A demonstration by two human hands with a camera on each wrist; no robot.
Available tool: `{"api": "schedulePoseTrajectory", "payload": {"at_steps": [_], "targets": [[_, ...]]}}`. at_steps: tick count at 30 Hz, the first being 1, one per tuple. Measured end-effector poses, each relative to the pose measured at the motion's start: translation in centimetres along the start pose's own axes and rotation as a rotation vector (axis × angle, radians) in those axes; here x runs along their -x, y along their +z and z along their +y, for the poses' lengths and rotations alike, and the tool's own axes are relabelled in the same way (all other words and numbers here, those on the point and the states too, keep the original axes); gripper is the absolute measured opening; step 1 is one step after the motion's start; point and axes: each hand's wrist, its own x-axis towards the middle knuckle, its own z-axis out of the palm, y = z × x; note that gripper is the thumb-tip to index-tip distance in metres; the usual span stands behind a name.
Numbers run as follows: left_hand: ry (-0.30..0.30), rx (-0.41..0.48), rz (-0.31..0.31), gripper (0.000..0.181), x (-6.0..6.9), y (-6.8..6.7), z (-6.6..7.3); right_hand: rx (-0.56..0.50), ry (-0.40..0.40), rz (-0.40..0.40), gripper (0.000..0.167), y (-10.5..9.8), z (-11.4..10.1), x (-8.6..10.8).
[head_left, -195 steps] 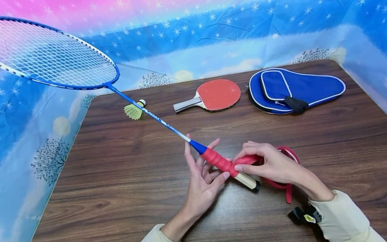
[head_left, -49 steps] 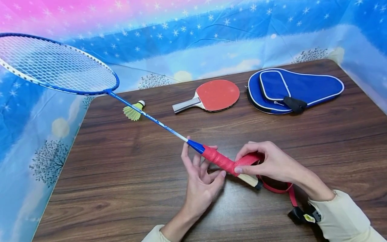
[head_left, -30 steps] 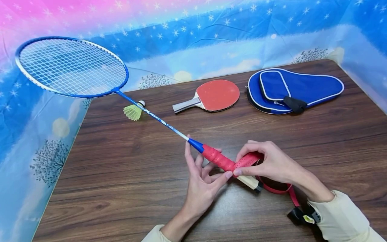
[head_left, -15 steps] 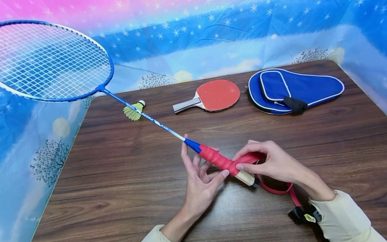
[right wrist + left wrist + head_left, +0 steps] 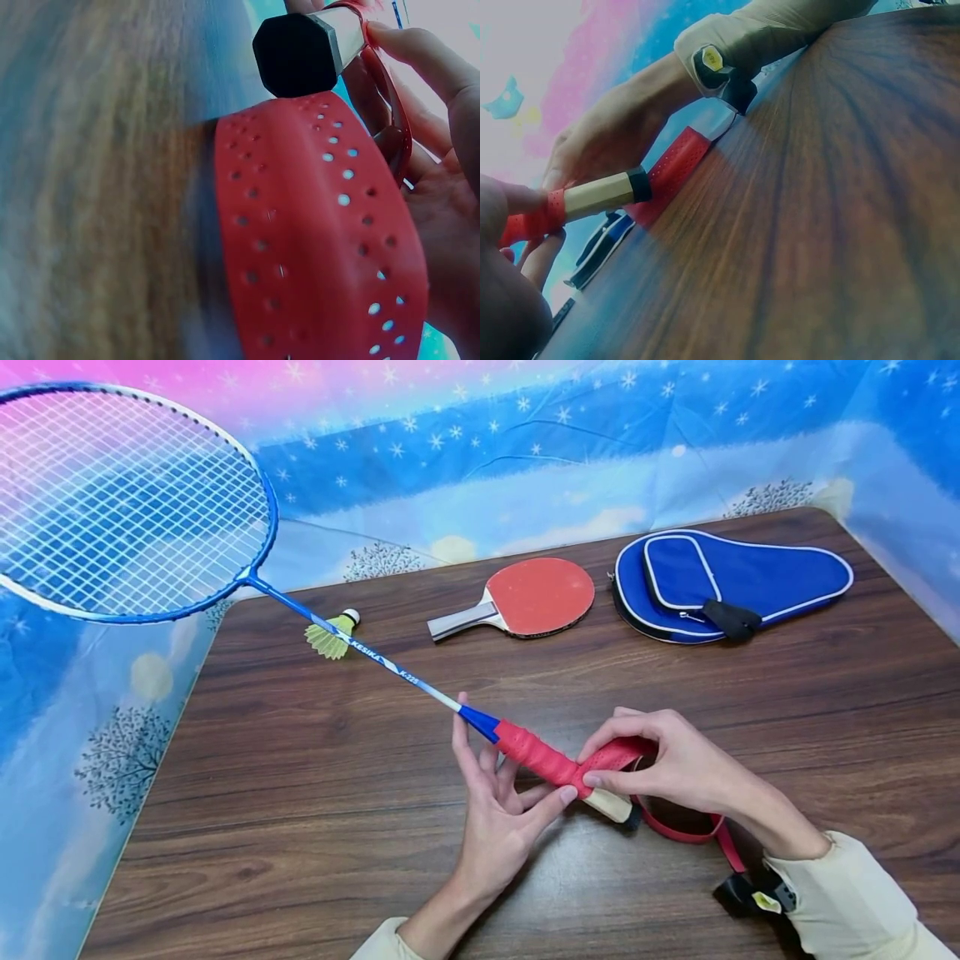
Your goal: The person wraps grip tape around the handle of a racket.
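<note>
My left hand [image 5: 495, 831] holds a blue and white badminton racket [image 5: 431, 687] by its handle, thumb on the near side and fingers behind and under it. Red perforated grip tape [image 5: 534, 753] is wound round the upper handle. Below it shows a pale bare stretch of handle [image 5: 600, 196], ending in a black butt cap [image 5: 294, 56]. My right hand [image 5: 686, 764] pinches the tape between thumb and fingers where it leaves the handle. The loose tape [image 5: 315, 225] hangs in a loop below that hand. The racket head [image 5: 135, 510] points up left, partly cut off by the frame edge.
On the brown wooden table [image 5: 300, 827] lie a yellow shuttlecock [image 5: 330, 637] behind the racket shaft, a red table tennis bat [image 5: 542, 596] and a blue bat case [image 5: 780, 575] with a black strap. A snowflake-patterned cloth [image 5: 480, 460] hangs behind.
Over the last second the racket head has swung left and up, and its strings face the head camera more. My left thumb has shifted slightly along the handle. Both hands keep their hold.
</note>
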Motion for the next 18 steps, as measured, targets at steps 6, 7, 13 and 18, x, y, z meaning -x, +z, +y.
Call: {"api": "schedulePoseTrajectory", "payload": {"at_steps": [6, 7, 13, 18], "targets": [[-0.012, -0.034, 0.000, 0.125, 0.14, -0.20, 0.17, 0.008, -0.009, 0.017, 0.024, 0.27, -0.03, 0.01], [-0.010, -0.044, -0.004, 0.124, 0.15, -0.22, 0.23, 0.012, -0.008, 0.019, 0.025, 0.29, -0.04, 0.00], [0.032, -0.075, -0.037, 0.122, 0.14, -0.31, 0.51, 0.034, 0.008, 0.031, 0.029, 0.38, -0.16, -0.01], [0.048, -0.081, -0.052, 0.122, 0.13, -0.32, 0.52, 0.040, 0.020, 0.026, 0.030, 0.43, -0.19, -0.01]]}}
